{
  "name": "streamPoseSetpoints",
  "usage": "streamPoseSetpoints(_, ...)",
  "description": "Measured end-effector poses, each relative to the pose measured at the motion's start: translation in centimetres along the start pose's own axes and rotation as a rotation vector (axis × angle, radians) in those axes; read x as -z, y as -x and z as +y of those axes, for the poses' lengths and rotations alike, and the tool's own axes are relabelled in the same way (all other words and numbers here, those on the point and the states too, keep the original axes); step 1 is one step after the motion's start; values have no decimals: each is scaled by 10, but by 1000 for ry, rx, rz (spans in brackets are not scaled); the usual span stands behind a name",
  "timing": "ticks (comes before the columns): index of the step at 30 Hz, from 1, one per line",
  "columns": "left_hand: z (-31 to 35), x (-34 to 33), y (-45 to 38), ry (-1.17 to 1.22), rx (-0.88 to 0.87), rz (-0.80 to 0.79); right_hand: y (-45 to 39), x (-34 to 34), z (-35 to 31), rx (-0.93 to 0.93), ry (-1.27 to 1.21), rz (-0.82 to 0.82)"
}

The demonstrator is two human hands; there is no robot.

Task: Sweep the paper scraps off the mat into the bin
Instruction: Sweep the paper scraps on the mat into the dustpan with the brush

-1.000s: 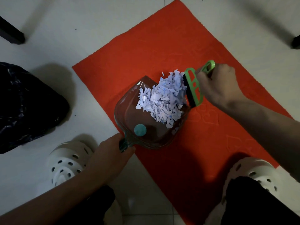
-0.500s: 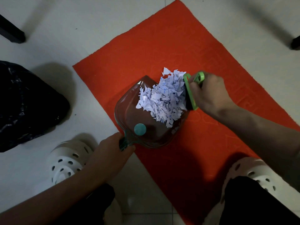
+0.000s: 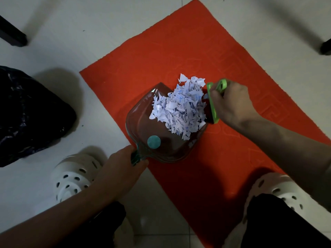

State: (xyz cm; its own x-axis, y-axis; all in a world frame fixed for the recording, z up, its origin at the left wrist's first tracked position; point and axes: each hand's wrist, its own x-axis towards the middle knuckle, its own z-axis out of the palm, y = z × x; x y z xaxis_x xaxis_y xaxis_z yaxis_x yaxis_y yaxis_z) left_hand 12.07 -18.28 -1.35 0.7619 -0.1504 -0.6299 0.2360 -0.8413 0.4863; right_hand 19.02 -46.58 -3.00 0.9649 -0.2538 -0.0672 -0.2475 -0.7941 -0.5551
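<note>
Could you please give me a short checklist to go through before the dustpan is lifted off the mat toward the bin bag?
1. Left hand grips the dustpan handle: ok.
2. Right hand holds the green brush against the pile: ok.
3. All paper scraps inside the pan: not ok; some at the far end poke past its lip over the red mat.
4. Rest of the mat free of stray scraps: ok, none visible.
5. Black bin bag within reach on the left: ok.
6. Bag mouth open to receive: cannot tell.
</note>
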Motion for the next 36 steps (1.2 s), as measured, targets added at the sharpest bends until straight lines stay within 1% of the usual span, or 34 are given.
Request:
streamPoseSetpoints(4,0,0,-1,18,7,15,6,1,-12,45,-52,-21)
streamPoseSetpoints(9,-1,-1,-1,24,4,7,-4,19,-4,25,-65,50)
streamPoseSetpoints(12,0,-1,-1,17,-1,8,-11,21,6,-3,-13,66)
streamPoseSetpoints(14,0,0,-2,18,-2,11,-9,15,6,-10,13,46)
streamPoseSetpoints(17,0,0,-2,16,-1,19,1,3,-3,41,-13,-19)
streamPoseSetpoints(20,-1,-1,-2,17,-8,17,15,1,-17,96,-98,-121)
streamPoseSetpoints(22,-1,-1,-2,18,-11,13,21,7,-25,132,-148,-151)
streamPoseSetpoints(24,-1,0,-2,19,-14,14,20,15,-25,131,-181,-114)
streamPoseSetpoints(26,0,0,-2,19,-18,18,13,21,-19,109,-174,-23)
streamPoseSetpoints(28,0,0,-2,14,-13,21,4,23,-8,91,-123,51)
streamPoseSetpoints(31,-1,1,-3,12,-4,23,-5,18,9,74,-20,75)
streamPoseSetpoints(34,-1,1,-2,15,-5,25,0,6,13,72,23,33)
streamPoseSetpoints(36,-1,1,-2,22,-9,23,9,1,5,107,-33,-63)
